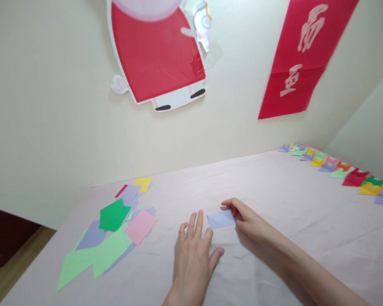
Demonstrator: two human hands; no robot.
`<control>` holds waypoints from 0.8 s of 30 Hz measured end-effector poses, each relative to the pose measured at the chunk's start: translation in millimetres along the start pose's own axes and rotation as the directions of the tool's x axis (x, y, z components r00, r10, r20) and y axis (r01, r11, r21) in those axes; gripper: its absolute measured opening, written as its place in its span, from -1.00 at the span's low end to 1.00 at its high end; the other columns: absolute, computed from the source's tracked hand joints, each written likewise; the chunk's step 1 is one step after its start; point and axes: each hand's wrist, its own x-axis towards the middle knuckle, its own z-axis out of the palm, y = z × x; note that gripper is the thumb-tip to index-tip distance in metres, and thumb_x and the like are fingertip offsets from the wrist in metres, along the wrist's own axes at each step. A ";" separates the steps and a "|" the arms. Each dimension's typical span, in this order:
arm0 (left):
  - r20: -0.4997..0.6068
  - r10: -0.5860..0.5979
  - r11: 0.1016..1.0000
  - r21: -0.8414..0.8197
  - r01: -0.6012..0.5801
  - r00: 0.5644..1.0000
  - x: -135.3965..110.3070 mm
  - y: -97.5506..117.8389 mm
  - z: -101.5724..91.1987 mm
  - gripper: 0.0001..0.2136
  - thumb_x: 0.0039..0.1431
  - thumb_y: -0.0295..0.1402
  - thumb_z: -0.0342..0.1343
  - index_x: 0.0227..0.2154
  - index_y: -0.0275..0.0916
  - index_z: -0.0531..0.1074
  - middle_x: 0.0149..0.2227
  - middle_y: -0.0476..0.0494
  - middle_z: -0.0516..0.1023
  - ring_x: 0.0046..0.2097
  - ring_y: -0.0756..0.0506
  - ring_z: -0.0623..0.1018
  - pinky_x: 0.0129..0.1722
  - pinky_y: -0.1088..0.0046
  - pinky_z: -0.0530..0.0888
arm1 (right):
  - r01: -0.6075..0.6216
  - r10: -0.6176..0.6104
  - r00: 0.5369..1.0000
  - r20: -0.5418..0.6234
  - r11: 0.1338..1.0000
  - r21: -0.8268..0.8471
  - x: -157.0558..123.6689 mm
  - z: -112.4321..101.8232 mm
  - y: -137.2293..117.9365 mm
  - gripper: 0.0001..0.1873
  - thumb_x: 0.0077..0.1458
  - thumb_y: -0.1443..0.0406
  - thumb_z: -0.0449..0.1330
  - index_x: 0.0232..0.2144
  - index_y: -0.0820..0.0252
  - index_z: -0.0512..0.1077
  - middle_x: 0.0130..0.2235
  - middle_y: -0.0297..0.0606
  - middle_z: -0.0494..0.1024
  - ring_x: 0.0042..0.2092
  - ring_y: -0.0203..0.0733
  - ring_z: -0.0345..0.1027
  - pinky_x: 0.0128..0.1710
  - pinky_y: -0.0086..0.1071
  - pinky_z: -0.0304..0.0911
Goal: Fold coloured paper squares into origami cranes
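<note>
two hands [194, 253], one red banner [289, 80] and over twenty papers [221, 219] show.

A large cutout [156, 55] with a red body and white edging hangs on the pale wall [47, 106], a shiny, jagged scrap [202, 25] against its upper right. Farther right hangs a creased red banner [284, 57] with pale markings. At lower left, brownish floor [22, 257] shows.

Loose sheets [111, 214]: scattered on cloth [181, 187], left
Folded papers [355, 177]: lined up, right
Paper piece [221, 219]: laid between them
Cutout [158, 55], banner [312, 59]: hung on wall [51, 106] behind
</note>
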 end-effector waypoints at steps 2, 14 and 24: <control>-0.032 -0.021 1.000 0.020 0.022 0.999 -3.9 -4.2 0.3 -0.78 0.17 -0.19 0.19 -0.19 -0.19 0.46 0.29 -0.30 0.23 0.27 -0.36 0.25 0.11 -0.11 0.28 | -0.002 0.002 1.000 -0.001 0.998 0.057 -1.0 -3.1 1.4 -0.27 -0.41 0.50 -0.07 -0.06 0.19 0.37 -0.15 -0.19 0.51 -0.13 -0.16 0.37 -0.07 -0.28 0.25; -0.049 0.013 0.994 -0.109 -0.019 0.999 42.9 10.2 -1.5 -0.49 0.11 -0.47 0.21 0.13 -0.26 0.25 0.12 -0.22 0.41 0.17 -0.24 0.34 0.13 0.05 0.28 | -0.032 0.010 0.996 0.090 0.967 0.251 -6.8 -10.8 -11.3 -0.28 -0.41 0.48 -0.02 -0.06 0.13 0.34 -0.19 -0.20 0.49 -0.08 -0.13 0.41 -0.07 -0.30 0.31; -0.168 0.153 0.970 -0.162 -0.181 0.974 39.7 7.8 1.9 -0.82 0.18 -0.59 0.10 -0.24 -0.16 0.40 -0.10 -0.02 0.47 -0.01 -0.09 0.40 0.09 0.21 0.19 | 0.052 -0.071 0.982 0.176 0.993 0.108 -11.8 -21.0 -18.1 -0.33 -0.35 0.54 -0.06 -0.12 0.14 0.45 -0.21 -0.25 0.58 -0.03 -0.11 0.38 0.05 -0.18 0.20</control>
